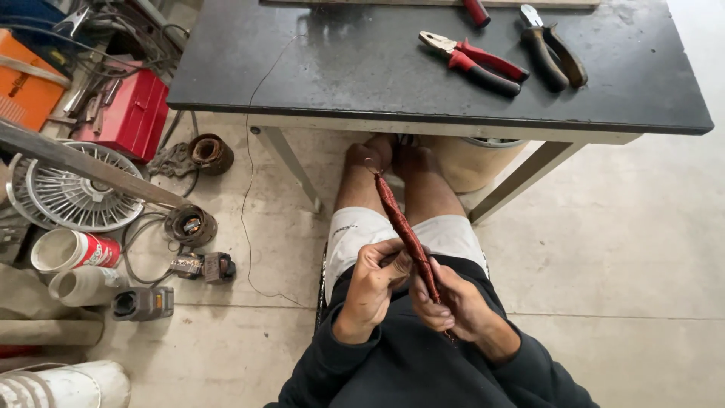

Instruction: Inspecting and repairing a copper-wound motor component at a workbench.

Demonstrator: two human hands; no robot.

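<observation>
I sit on a low seat in front of a dark-topped table (362, 75). Both hands hold a long, thin bundle of reddish copper wire (399, 219) that slants up from my lap toward my knees. My left hand (375, 281) pinches the bundle at its middle from the left. My right hand (451, 301) grips its lower end. A thin loose wire (248, 151) trails from the tabletop down over the floor to my seat.
Red-handled pliers (476, 60), dark-handled cutters (551, 49) and another red handle (476, 11) lie on the table. On the floor at left: a red box (132, 113), fan grille (72, 193), small motor coils (192, 225), a can (75, 251), pipes. A bucket (472, 162) stands under the table.
</observation>
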